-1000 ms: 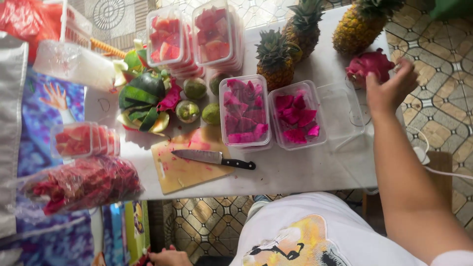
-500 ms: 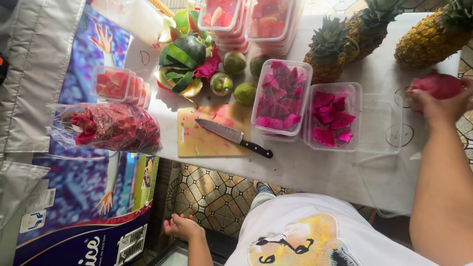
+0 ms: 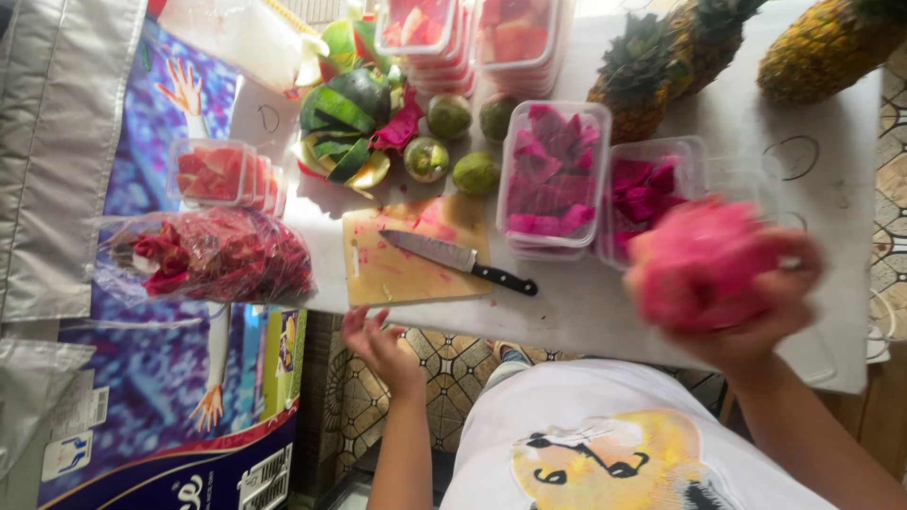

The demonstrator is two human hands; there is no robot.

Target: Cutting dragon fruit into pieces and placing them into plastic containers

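White desk [image 3: 718, 142] was crowded with fruit tubs; right hand [image 3: 756, 321] gripped a pink dragon fruit [image 3: 704, 264], left hand [image 3: 378, 345], fingers loose, sat just below the black-handled knife [image 3: 458, 260].

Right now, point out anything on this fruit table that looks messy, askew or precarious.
The cutting board is smeared with pink juice and its near edge looks about level with the table edge, just above the left hand. The knife lies slantwise, handle off the board. The right hand holds a blurred dragon fruit.
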